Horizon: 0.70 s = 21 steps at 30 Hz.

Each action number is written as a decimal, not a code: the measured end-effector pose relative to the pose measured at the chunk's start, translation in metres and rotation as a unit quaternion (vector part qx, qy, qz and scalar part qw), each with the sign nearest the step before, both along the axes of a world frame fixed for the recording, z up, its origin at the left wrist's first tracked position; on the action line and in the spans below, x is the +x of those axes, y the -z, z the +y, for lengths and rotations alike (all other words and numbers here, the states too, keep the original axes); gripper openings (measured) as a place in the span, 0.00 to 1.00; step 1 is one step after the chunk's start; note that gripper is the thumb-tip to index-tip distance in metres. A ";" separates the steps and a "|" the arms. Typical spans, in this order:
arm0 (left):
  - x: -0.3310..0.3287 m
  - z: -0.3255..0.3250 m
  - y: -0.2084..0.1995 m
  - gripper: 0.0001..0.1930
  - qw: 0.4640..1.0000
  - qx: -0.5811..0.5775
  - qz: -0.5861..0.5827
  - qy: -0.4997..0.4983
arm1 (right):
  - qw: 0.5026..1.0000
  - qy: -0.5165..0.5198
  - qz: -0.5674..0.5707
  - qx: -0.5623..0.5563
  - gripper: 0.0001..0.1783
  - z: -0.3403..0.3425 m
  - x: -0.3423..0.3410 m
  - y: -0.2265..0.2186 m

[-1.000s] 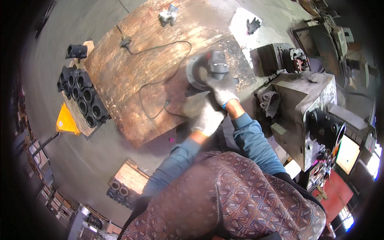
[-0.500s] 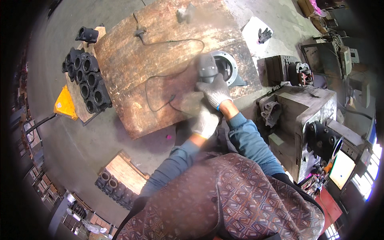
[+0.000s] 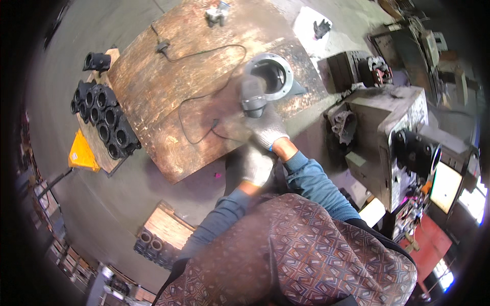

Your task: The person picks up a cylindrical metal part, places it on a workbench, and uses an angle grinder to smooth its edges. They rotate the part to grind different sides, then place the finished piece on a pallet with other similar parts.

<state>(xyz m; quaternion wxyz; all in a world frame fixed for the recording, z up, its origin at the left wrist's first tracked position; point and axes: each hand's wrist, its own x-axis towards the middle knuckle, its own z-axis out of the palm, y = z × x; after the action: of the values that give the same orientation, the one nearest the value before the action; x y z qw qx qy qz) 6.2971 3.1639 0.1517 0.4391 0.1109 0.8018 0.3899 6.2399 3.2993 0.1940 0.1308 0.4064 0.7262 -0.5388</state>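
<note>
My right hand (image 3: 269, 130), in a pale knitted glove with a grey palm side, is closed round a grey hand-held power tool (image 3: 252, 95). The tool's rounded head is blurred and sits against the near left of a ring-shaped metal flange (image 3: 289, 76). This flange tops a dark hollow casting (image 3: 274, 76) on the wooden table. Close behind, my gloved left hand (image 3: 256, 164) is closed at the tool's rear end, its fingers partly blurred. A black cord (image 3: 196, 97) loops over the boards and runs toward my hands.
The worn wooden table (image 3: 148, 102) carries a pair of balled gloves (image 3: 217, 15). Several black castings (image 3: 104, 109) stand on a board at left, beside a yellow pallet-jack part (image 3: 82, 153). A grey machine (image 3: 383, 115) stands at right. More castings (image 3: 153, 245) lie lower left.
The view has shifted slightly. The tool's head has moved from over the flange's left side to its near left edge, a little toward me. Both hands have drawn slightly nearer to my body.
</note>
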 end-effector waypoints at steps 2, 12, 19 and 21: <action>0.006 -0.003 0.006 0.20 0.989 0.106 0.064 -0.084 | 1.000 0.007 -0.010 0.022 0.39 -0.003 0.009 0.001; 0.056 -0.009 0.065 0.23 0.923 0.256 -0.162 -0.237 | 0.995 0.097 -0.003 -0.008 0.36 0.006 0.053 0.009; 0.035 0.032 0.027 0.27 0.987 0.130 0.093 -0.027 | 0.993 0.119 0.018 0.017 0.36 0.039 0.055 0.003; 0.037 0.044 0.023 0.34 0.974 0.171 0.144 -0.025 | 0.992 0.113 0.039 -0.029 0.37 0.050 0.057 0.000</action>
<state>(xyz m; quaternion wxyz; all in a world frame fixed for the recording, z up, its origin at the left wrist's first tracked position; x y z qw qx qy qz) 6.3341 3.2076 0.1285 0.2835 0.2200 0.7804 0.5121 6.2965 3.3495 0.1942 0.0523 0.4608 0.6640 -0.5865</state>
